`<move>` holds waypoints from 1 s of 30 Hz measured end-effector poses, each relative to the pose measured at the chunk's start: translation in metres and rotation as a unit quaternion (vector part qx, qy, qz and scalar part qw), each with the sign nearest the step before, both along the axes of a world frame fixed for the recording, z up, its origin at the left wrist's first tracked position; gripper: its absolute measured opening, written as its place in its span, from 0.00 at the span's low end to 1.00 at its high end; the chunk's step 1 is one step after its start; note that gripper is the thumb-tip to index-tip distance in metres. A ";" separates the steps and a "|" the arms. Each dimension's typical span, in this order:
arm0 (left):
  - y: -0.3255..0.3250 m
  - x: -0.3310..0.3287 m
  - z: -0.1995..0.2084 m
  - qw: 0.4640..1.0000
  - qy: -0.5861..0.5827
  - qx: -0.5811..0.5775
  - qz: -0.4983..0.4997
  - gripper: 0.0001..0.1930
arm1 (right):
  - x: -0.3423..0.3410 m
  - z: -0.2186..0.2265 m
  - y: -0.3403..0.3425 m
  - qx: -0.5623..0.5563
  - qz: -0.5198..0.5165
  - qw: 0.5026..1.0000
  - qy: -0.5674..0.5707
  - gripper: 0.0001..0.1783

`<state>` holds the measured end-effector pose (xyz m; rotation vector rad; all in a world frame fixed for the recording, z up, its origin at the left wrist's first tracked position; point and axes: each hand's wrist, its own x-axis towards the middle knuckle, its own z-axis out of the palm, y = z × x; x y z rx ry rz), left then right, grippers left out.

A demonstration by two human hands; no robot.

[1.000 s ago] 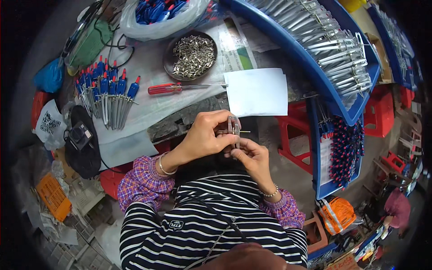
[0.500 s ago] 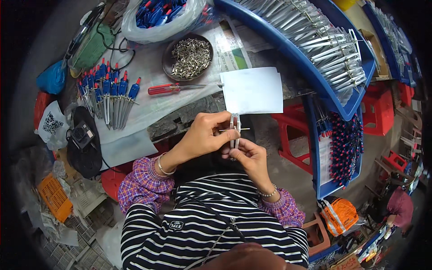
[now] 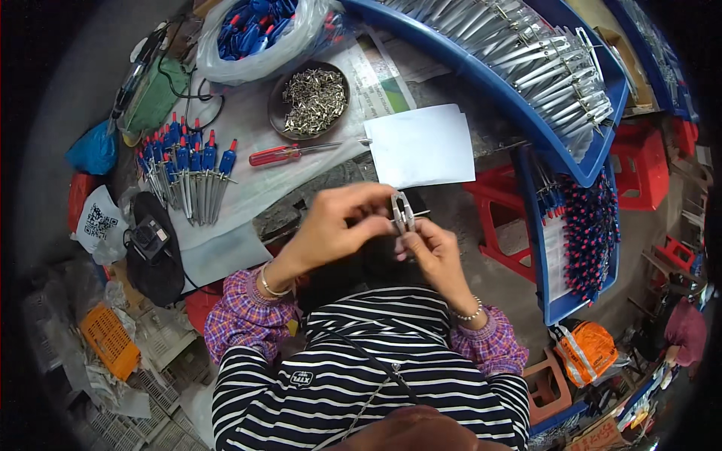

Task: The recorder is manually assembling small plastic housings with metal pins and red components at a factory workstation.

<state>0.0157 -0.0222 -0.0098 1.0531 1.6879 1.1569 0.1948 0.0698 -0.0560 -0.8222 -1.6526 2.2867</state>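
In front of my striped top, a slim silvery metal part [image 3: 403, 213] stands nearly upright, made of narrow strips spread slightly apart, with a thin pin crossing it and showing on the right. My right hand [image 3: 436, 259] pinches its lower end between thumb and fingers. At its upper left, my left hand [image 3: 338, 229] has the index fingertip at the top and the thumb against the side, closed on the same part. Just beyond the hands lies a stack of white paper [image 3: 421, 146] at the table's edge.
A red-handled screwdriver [image 3: 274, 155] lies left of the paper, below a round bowl of small metal pins [image 3: 283, 124]. Blue-handled pieces [image 3: 197, 161] are piled at left. A plastic bag [image 3: 218, 69] holds blue parts. Blue trays [image 3: 481, 71] with metal parts stand at right, near red stools [image 3: 500, 225].
The metal part has shifted slightly right and its strips show more openly. My left thumb has slid from across its front to its left side. The whole view has turned a little.
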 end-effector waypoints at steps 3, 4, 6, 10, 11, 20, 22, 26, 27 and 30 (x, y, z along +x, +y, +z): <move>-0.010 -0.027 0.016 0.956 0.276 0.018 0.092 0.14 | -0.001 0.003 0.023 0.290 -0.015 0.956 -0.049 0.03; -0.015 -0.039 0.015 0.957 0.275 0.020 0.087 0.14 | -0.003 0.004 0.027 0.341 -0.031 0.939 -0.039 0.03; -0.025 -0.057 0.011 0.859 0.501 0.002 0.106 0.16 | -0.005 0.007 0.035 0.391 -0.045 0.919 -0.026 0.03; -0.031 -0.060 0.007 0.834 0.545 -0.038 0.082 0.19 | -0.010 0.010 0.042 0.477 -0.009 0.878 -0.038 0.07; -0.029 -0.059 0.007 0.822 0.562 -0.055 0.073 0.18 | -0.011 0.010 0.043 0.501 0.008 0.863 -0.056 0.08; -0.031 -0.069 0.018 0.879 0.451 -0.137 0.065 0.15 | -0.009 0.011 0.039 0.543 0.056 0.831 -0.105 0.06; -0.037 -0.073 0.036 0.946 0.299 -0.081 0.093 0.14 | -0.010 0.012 0.038 0.542 0.054 0.832 -0.102 0.06; 0.002 -0.038 0.052 0.982 -0.004 0.165 0.095 0.16 | -0.009 0.012 0.037 0.545 0.058 0.830 -0.103 0.06; 0.010 -0.035 0.046 0.981 -0.001 0.165 0.099 0.16 | -0.010 0.013 0.037 0.546 0.060 0.830 -0.099 0.06; 0.026 -0.020 0.040 0.986 0.026 0.166 -0.008 0.08 | -0.012 0.013 0.036 0.564 0.079 0.814 -0.113 0.11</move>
